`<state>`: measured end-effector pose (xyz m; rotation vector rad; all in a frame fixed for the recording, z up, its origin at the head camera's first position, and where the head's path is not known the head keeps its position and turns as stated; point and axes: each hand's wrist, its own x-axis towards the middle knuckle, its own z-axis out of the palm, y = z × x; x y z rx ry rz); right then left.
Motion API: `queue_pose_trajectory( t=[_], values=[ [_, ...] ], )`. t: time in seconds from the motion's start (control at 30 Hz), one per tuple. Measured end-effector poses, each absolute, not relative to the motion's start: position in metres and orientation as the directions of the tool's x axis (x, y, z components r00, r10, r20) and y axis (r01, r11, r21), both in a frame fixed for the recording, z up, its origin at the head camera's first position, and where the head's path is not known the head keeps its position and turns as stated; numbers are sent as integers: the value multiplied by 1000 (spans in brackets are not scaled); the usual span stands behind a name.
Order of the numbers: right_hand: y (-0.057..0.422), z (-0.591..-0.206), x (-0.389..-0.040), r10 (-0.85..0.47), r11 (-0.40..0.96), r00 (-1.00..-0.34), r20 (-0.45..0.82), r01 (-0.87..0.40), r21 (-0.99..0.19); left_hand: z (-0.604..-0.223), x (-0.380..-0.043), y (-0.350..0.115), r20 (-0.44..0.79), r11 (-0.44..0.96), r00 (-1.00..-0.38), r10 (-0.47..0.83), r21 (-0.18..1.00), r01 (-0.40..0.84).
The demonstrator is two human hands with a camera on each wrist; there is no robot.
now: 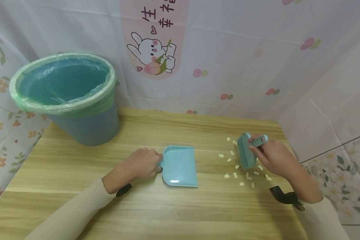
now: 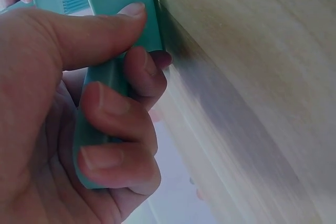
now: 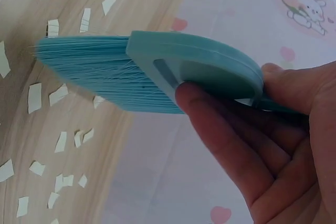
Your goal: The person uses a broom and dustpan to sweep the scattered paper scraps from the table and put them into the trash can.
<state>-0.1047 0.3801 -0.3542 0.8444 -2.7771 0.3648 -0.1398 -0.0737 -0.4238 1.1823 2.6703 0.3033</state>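
Observation:
My left hand (image 1: pixel 144 162) grips the handle of a light blue dustpan (image 1: pixel 180 166) at the middle of the table. The pan's open edge faces right, toward the scraps. In the left wrist view, the fingers curl round the dustpan handle (image 2: pixel 105 80) with the thumb on top. Over at the right, my right hand (image 1: pixel 273 156) holds a teal hand brush (image 1: pixel 246 151), its bristles (image 3: pixel 100 69) pointing left over the scraps. Several small cream paper scraps (image 1: pixel 226 175) lie scattered on the wood around and below the brush, left of the right hand.
A blue bin (image 1: pixel 93 130) with a clear greenish liner stands at the back left of the wooden table (image 1: pixel 168 213). Behind the table hangs a white curtain (image 1: pixel 228 43) with a rabbit print. Tiled wall (image 1: pixel 333 120) borders the right side.

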Motion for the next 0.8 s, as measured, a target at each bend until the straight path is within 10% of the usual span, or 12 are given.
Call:
queue_pose_trajectory(
  t=[0.8],
  values=[
    [331, -361, -125, -568, 781, -816, 110, -576, -243, -422, -139, -74, -89, 654, -657, 749, 265, 709]
  ],
)
